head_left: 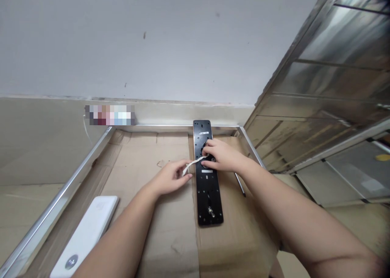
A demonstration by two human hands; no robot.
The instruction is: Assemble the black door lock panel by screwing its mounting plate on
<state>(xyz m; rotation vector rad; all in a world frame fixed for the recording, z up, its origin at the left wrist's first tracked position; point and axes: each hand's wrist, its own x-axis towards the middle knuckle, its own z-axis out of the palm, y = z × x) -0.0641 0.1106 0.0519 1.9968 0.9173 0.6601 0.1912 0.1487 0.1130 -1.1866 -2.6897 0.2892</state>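
Near the front left corner of the cardboard sheet (pixel 152 150) lies a flat white slab (pixel 85 237) with a round gray mark on it. The person's left hand (pixel 172 176) is just past it. Its thumb and fingers (pixel 183 168) are pressed together, pinching one end of a thin white strip (pixel 191 165). The strip runs across to the right hand (pixel 221 155), which is over a long black plate (pixel 210 196). The right fingers (pixel 207 148) touch the plate and the strip, but I cannot tell if they pinch the strip or just lie on it.

The black plate lies flat on the cardboard, and its top end reaches over the far edge. It has many small holes and a little metal post (pixel 211 211) near its close end. A thin rod (pixel 239 184) lies just to its right. Past the far edge are a blurred patch (pixel 109 115) and a gray wall (pixel 137 42).
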